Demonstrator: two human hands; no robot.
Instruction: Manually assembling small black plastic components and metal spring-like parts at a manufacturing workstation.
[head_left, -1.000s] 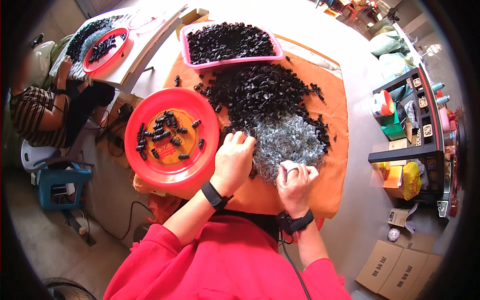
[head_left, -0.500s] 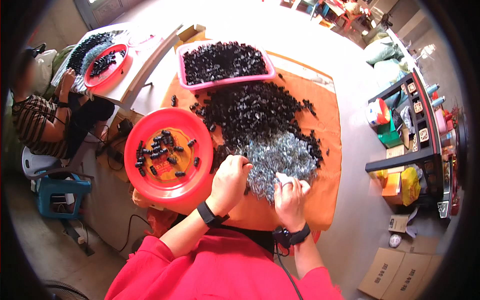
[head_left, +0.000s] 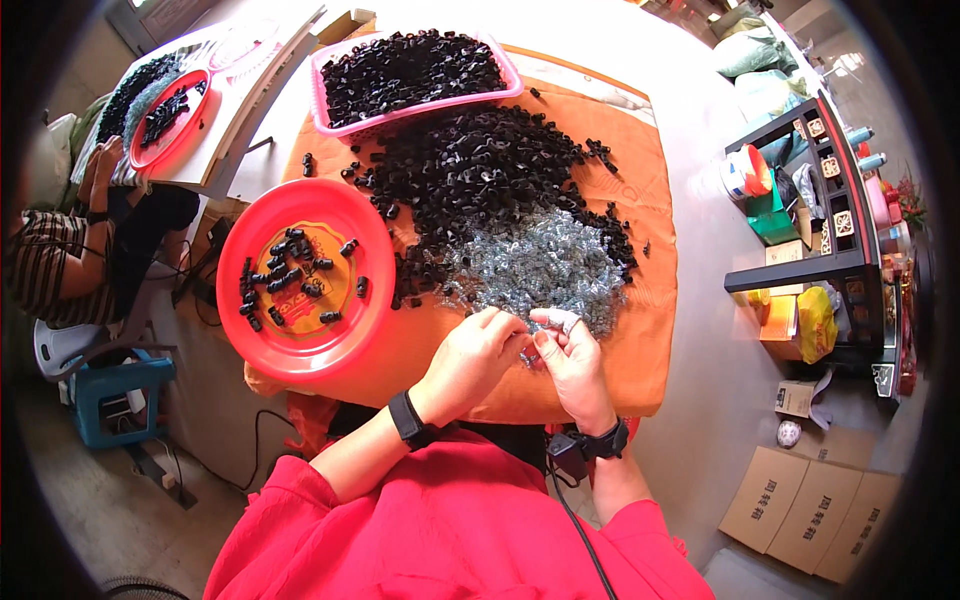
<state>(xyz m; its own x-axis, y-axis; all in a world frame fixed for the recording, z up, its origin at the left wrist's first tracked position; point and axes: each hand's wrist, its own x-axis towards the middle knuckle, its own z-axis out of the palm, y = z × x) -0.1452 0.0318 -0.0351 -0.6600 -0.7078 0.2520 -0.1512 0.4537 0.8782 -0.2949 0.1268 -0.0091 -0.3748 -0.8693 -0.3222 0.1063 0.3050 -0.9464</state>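
Silvery pieces (head_left: 545,260) lie heaped at the centre of the head view, on the orange-covered counter (head_left: 640,350), below black pieces (head_left: 460,165). At the heap's lower edge, our left hand (head_left: 478,352) and right hand (head_left: 574,368) nearly meet, fingers curled; we cannot tell whether they grasp anything.
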